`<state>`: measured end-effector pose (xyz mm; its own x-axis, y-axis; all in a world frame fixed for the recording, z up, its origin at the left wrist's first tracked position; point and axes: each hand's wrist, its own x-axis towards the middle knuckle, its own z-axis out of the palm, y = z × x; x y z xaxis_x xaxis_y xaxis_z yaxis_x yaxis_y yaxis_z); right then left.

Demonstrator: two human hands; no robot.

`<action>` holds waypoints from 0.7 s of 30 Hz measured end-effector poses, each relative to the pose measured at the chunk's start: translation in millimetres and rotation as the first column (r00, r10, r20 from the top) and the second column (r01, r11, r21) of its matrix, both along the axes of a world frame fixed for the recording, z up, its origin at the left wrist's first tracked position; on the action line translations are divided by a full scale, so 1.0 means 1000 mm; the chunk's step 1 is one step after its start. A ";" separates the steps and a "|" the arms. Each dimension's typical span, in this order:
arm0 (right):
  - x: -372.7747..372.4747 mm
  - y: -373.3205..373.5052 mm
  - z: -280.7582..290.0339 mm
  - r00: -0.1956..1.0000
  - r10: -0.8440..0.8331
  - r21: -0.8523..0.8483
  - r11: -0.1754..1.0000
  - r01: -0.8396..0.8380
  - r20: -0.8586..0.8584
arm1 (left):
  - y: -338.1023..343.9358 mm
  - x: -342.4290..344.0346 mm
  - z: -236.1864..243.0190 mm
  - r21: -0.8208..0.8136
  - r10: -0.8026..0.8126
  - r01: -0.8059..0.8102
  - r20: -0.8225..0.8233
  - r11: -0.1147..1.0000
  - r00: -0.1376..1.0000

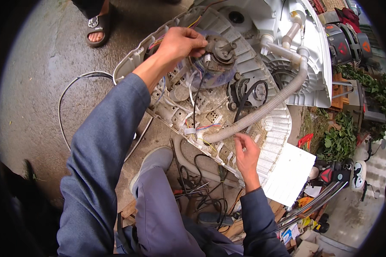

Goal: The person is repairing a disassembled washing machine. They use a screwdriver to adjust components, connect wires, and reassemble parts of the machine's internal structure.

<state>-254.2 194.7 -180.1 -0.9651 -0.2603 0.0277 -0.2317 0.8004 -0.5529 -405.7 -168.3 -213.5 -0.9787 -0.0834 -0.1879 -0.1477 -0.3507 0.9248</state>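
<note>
My left hand (181,43) reaches in from the left, its thumb and fingers bent closed against the near-left edge of a dirty electric motor (221,55). Clear bluish plastic (221,80) lies around the motor's base. The motor sits in the upturned plastic base (270,156) of what looks like a washing machine. Below it, a pulley (257,92) carries a black belt. Across the base runs a grey corrugated hose (266,109). Near the base's lower edge hovers my right hand (248,158), fingers loosely curled and slightly apart, with nothing visible in them.
Loose wires (201,127) cross the base. A pale cable (61,109) loops over wet concrete at left. Tools and black cords (201,192) lie beside my shoe (156,165). A white sheet (289,173) lies at right. Another person's sandalled foot (97,32) stands at top left.
</note>
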 end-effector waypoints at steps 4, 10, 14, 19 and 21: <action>0.051 0.075 -0.037 0.950 -0.281 -0.042 0.956 0.289 0.135 | 0.000 -0.003 0.000 -0.040 -0.015 0.016 0.019 0.999 1.000; 0.052 0.104 -0.035 0.815 -0.399 -0.199 0.836 0.512 0.421 | 0.003 -0.002 0.005 -0.011 0.038 -0.037 0.091 0.999 0.995; 0.074 0.114 -0.029 0.896 -0.364 0.023 0.929 0.370 0.256 | 0.000 -0.006 -0.002 -0.035 -0.028 0.031 0.089 0.999 0.996; 0.080 0.106 -0.035 0.845 -0.433 -0.084 0.874 0.479 0.312 | -0.007 -0.016 0.000 -0.232 -0.122 0.137 0.078 0.963 0.989; 0.080 0.105 -0.033 0.834 -0.458 -0.062 0.865 0.498 0.309 | -0.011 -0.019 0.002 -0.355 -0.163 0.167 0.042 0.920 0.986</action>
<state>-173.9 299.4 -213.4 -0.9408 0.2229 -0.2554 0.3376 0.6844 -0.6462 -424.8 -179.4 -211.0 -0.9822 0.0159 -0.1872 -0.1867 0.0319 0.9819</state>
